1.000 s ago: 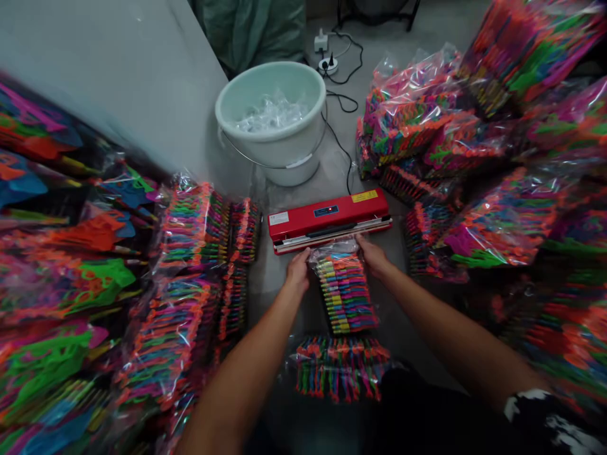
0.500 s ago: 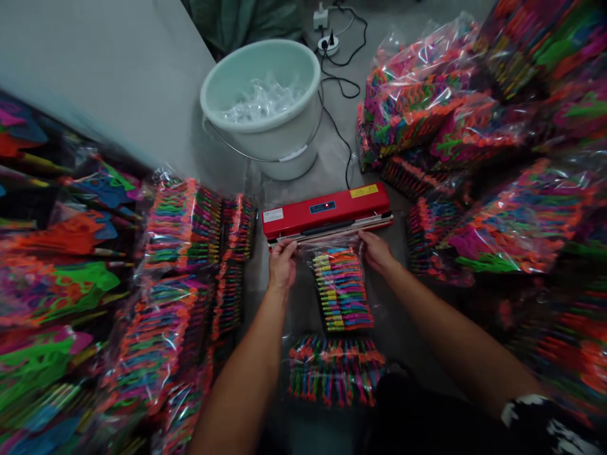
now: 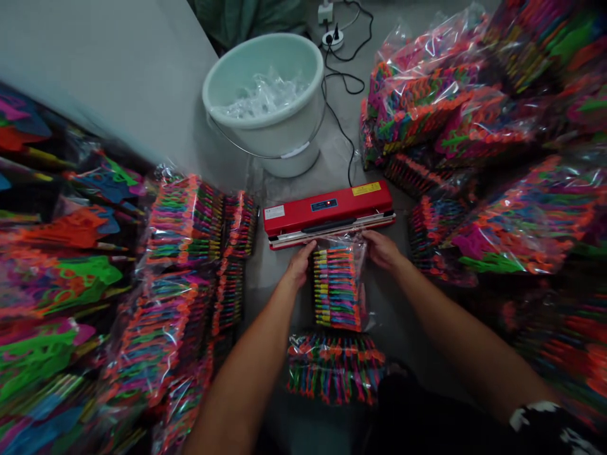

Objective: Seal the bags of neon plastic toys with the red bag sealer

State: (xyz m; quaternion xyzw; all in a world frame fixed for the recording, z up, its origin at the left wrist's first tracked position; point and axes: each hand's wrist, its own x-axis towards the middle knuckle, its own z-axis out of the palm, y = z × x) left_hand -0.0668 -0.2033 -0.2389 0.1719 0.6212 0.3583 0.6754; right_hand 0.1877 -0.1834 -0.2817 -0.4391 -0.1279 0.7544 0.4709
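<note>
Between my hands lies a clear plastic bag [image 3: 337, 287] packed with rows of bright, multicoloured stick-like pieces. My left hand [image 3: 301, 262] pinches its upper left corner. At the upper right corner, my right hand [image 3: 380, 251] grips the film between thumb and fingers. The bag's top edge lies along the front of a red heat sealer [image 3: 303, 216], whose small panel shows a red light. Closer to me, another filled bag [image 3: 336, 370] of similar colourful pieces rests on the floor.
A pale bucket [image 3: 289, 148] holding crumpled clear plastic stands behind the sealer. A black cable [image 3: 339, 126] runs from the sealer to a white socket [image 3: 332, 40]. Filled bags line the left [image 3: 165, 322] and are heaped on the right [image 3: 427, 107].
My left hand has shifted right, along the bag's top edge to its corner. The bag has straightened and slid slightly left. My right hand keeps its grip.
</note>
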